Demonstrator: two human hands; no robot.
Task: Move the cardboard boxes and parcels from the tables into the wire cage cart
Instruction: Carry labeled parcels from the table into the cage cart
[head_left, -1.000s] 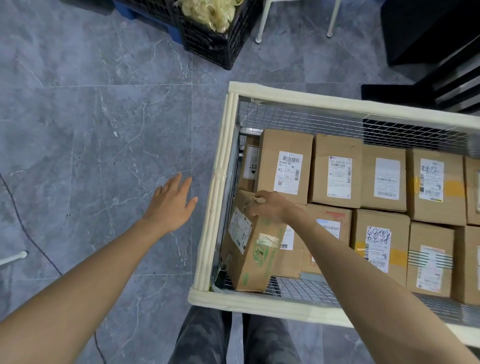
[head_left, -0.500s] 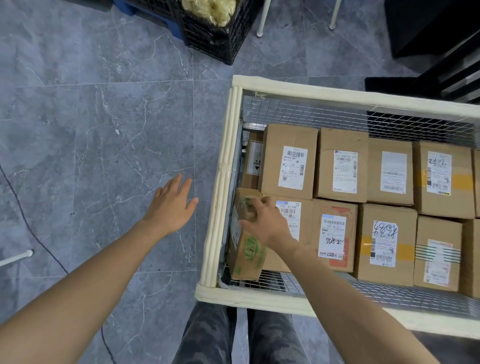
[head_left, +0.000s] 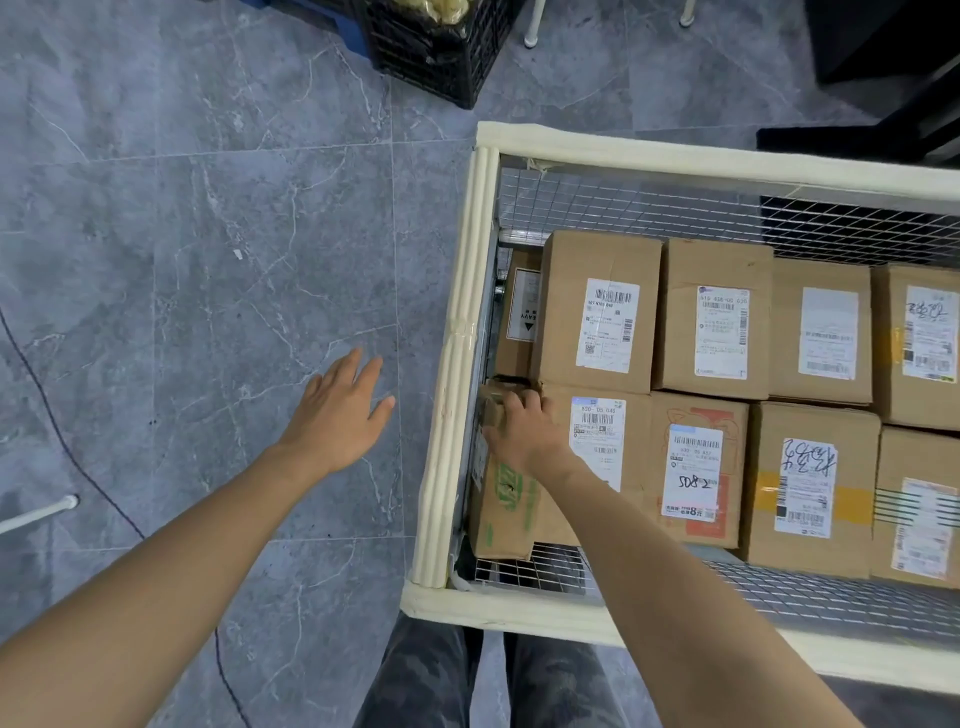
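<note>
the right hand (head_left: 524, 431) grips the far end of a cardboard box (head_left: 506, 514) with green print, tipped up a second ago and now sunk into the gap inside the wire cart (head_left: 675, 161), padded wall (head_left: 457, 364) just left of the hand, a labelled box (head_left: 597, 441) just right. it looks all but placed, only the letting go left. its long side runs away from the person under the hand, print up; the left hand (head_left: 337, 410) hovers empty outside the cart, fingers spread.

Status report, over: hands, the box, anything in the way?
Left hand open, above floor. Right hand grips green-printed box inside cage cart, by padded rim. Other boxes packed close beside it.
</note>
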